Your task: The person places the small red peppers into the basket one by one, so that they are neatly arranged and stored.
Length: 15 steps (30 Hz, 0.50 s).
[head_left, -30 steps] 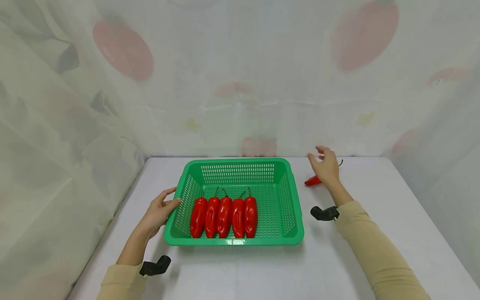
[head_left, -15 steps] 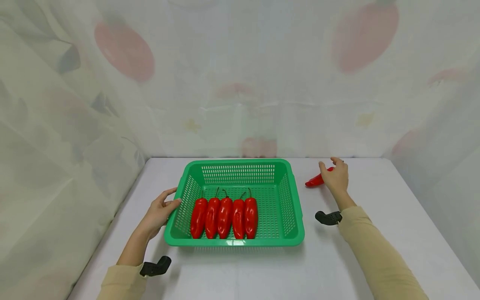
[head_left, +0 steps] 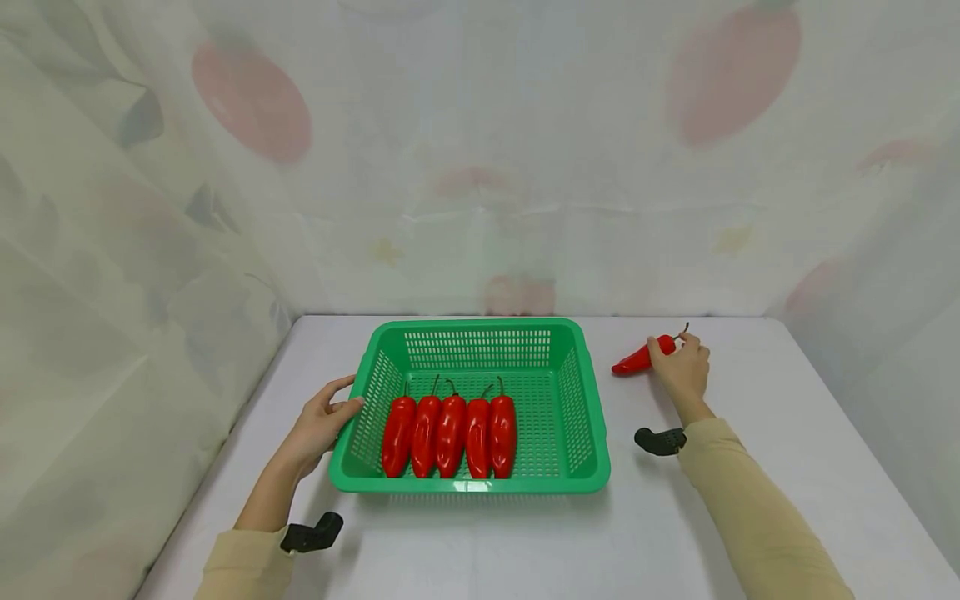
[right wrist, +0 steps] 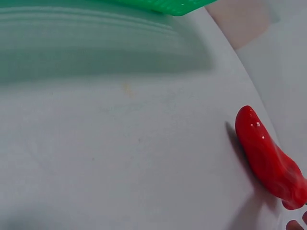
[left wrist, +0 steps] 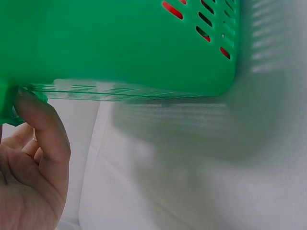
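Note:
Several red chili peppers [head_left: 450, 435] lie side by side, stems toward the back, in a green plastic basket [head_left: 470, 485]. My left hand [head_left: 318, 427] holds the basket's left rim, thumb on top; the left wrist view shows its curled fingers [left wrist: 45, 124] at the basket's edge. At the back right, another red chili pepper [head_left: 633, 361] lies on the table, its stem pointing back and right. My right hand [head_left: 681, 369] is at its stem end, thumb and fingers apart on either side of it. In the right wrist view only fingertips [right wrist: 293, 225] show, close by the pepper [right wrist: 268, 160].
A white-covered table [head_left: 480, 550] carries everything, with its back edge close behind the basket and the loose pepper. Pale printed curtains [head_left: 480, 125] hang behind and at both sides. Black wrist cameras [head_left: 660, 442] stick out from both sleeves.
My right hand has moved right and down from over the loose pepper to its stem end, uncovering more of its body. The left hand and the basket have stayed put.

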Motion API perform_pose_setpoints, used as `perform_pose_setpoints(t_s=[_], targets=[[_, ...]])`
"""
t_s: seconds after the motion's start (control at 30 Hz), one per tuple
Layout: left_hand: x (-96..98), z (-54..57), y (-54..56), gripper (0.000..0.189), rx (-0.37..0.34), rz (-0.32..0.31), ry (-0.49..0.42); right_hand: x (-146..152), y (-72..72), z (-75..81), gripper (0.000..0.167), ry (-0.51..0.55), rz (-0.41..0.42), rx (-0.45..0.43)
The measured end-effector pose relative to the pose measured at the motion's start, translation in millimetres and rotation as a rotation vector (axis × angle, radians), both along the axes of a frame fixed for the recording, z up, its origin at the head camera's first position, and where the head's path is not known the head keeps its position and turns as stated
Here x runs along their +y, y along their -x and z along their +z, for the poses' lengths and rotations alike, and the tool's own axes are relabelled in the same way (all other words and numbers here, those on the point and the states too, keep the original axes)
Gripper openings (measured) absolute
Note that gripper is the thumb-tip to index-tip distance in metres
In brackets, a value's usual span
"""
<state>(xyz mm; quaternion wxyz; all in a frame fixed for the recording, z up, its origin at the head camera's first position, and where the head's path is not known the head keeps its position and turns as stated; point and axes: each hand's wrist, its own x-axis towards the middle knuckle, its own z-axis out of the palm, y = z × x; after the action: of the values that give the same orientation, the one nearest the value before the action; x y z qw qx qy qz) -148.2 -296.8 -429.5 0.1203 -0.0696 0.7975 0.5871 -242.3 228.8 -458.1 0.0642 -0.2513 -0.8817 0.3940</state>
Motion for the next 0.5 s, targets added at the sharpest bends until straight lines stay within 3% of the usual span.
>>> perform_pose_setpoints(t_s=[0.23, 0.5], targets=[[0.1, 0.1, -1.0, 0.065, 0.002, -0.001, -0.001, 1.4, 0.0, -5.6, 0.075, 0.008, 0.032, -0.108], [-0.1, 2.0, 0.0, 0.065, 0.007, -0.008, 0.013, 2.7, 4.4, -6.1, 0.08, -0.004, 0.101, -0.174]])
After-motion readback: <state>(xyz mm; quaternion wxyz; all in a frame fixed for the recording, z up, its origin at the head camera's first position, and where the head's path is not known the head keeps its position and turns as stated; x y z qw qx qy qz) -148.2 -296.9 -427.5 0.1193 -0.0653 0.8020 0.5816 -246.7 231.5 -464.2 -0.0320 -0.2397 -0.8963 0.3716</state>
